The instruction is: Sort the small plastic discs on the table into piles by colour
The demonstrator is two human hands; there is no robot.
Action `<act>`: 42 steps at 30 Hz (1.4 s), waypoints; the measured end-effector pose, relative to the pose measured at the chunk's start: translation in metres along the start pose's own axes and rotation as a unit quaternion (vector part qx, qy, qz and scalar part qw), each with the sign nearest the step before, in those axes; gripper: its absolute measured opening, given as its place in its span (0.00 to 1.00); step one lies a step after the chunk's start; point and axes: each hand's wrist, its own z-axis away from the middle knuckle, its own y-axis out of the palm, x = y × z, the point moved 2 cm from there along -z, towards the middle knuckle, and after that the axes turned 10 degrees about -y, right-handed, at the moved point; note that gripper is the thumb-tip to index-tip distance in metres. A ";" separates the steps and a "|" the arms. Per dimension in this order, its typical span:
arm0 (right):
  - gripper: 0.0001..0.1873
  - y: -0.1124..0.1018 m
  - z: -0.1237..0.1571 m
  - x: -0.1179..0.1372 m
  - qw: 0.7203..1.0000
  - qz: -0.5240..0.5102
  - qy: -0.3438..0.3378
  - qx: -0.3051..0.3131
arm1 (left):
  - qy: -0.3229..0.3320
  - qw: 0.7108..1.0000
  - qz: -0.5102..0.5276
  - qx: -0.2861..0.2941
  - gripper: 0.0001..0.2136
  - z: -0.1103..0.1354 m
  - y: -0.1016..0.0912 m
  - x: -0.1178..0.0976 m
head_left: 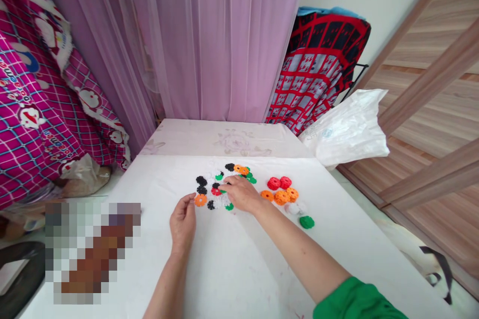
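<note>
At the left edge of a spread of small notched plastic discs, my left hand (183, 217) has its fingers curled together. Their tips meet the rim of an orange disc (200, 200). My right hand (241, 193) reaches over the middle of the spread with its fingertips together among the pieces. Beside those fingertips are a red disc (215, 192) and a bit of green; what they grip is hidden. Around the hands lie black discs (201, 181), white discs (218, 203), a green disc (229, 207) and, farther back, orange discs (241, 170).
Right of my right hand, sorted stacks hold red discs (280, 183), orange discs (282, 197), white discs (295, 208) and green discs (307, 222). A white plastic bag (348, 129) stands at the right edge of the white table (239, 269). Purple curtains (224, 40) hang behind.
</note>
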 end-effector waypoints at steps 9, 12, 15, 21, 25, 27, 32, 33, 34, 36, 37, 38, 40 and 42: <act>0.15 -0.001 -0.006 -0.008 0.995 0.051 0.078 0.024 | -0.028 1.000 0.009 0.001 0.14 0.003 0.001 -0.006; 0.14 0.000 -0.012 0.004 0.997 0.041 0.060 0.009 | -0.030 0.999 0.010 -0.003 0.13 0.003 0.000 -0.005; 0.20 0.005 -0.019 0.010 0.996 0.026 0.086 0.016 | -0.031 0.999 0.008 -0.003 0.13 0.002 0.000 -0.004; 0.21 0.010 -0.033 0.003 0.989 -0.029 0.139 0.026 | -0.029 0.999 0.015 -0.004 0.14 0.001 0.000 -0.001; 0.18 0.010 -0.038 0.005 0.986 -0.043 0.155 0.044 | -0.033 0.999 0.015 -0.003 0.14 0.001 -0.001 -0.002; 0.16 0.010 -0.039 0.006 0.987 -0.028 0.151 0.038 | -0.033 0.999 0.020 -0.002 0.14 0.001 -0.001 -0.002; 0.19 0.009 -0.033 0.001 0.990 0.018 0.140 0.009 | -0.036 0.999 0.021 -0.001 0.14 0.001 0.000 -0.001; 0.20 0.009 -0.032 -0.001 0.989 0.015 0.148 0.011 | -0.037 0.999 0.021 -0.001 0.14 0.001 0.000 -0.001; 0.21 0.008 -0.031 -0.004 0.988 0.010 0.156 0.013 | -0.037 0.999 0.021 -0.002 0.14 0.002 0.000 -0.001; 0.21 0.006 -0.029 -0.010 0.985 -0.004 0.172 0.011 | -0.039 0.999 0.020 -0.002 0.14 0.002 0.000 -0.002; 0.19 0.004 -0.028 -0.013 0.983 -0.017 0.180 0.003 | -0.039 0.999 0.018 -0.002 0.14 0.002 0.000 -0.003; 0.18 0.003 -0.026 -0.017 0.981 -0.031 0.190 -0.011 | -0.039 0.999 0.018 -0.002 0.14 0.003 0.000 -0.004; 0.14 -0.002 -0.019 -0.025 0.973 -0.066 0.213 -0.052 | -0.037 0.999 0.016 -0.001 0.13 0.003 -0.001 -0.005; 0.12 -0.008 -0.007 -0.038 0.961 -0.103 0.239 -0.094 | -0.036 0.999 0.013 -0.001 0.13 0.003 -0.001 -0.006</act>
